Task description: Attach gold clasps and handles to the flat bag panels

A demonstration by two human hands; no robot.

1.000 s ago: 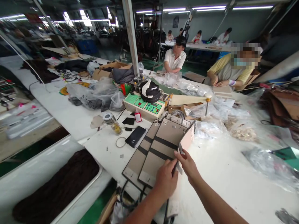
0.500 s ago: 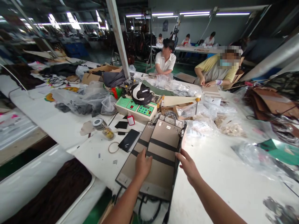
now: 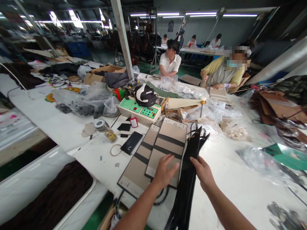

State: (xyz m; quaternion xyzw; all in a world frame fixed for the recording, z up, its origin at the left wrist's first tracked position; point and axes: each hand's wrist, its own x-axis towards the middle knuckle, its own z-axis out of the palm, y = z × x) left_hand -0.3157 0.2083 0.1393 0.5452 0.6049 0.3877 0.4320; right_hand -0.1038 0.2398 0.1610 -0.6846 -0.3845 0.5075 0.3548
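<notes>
Two beige bag panels (image 3: 134, 169) with black straps across them lie overlapped on the white table, dark handle loops showing at their near ends. Over the right-hand panel is my left hand (image 3: 165, 172), fingers spread and holding nothing; whether it touches the panel I cannot tell. My right hand (image 3: 203, 172) is closed on the side of a black bag (image 3: 189, 166), which stands on edge along the right of the panels. The bag's layers part at its far end, and its near end reaches the bottom of the view.
Beyond the panels stands a green-topped control box (image 3: 140, 111) with a black roll on it. A dark phone-like slab (image 3: 131, 142), a jar (image 3: 110, 135) and a ring (image 3: 116, 150) lie left. Plastic bags (image 3: 211, 127) lie back right. Two co-workers sit across the table.
The black bag has come up on edge and moved right, baring more of the beige panels. My left hand has shifted right; my right hand has moved slightly right with the bag.
</notes>
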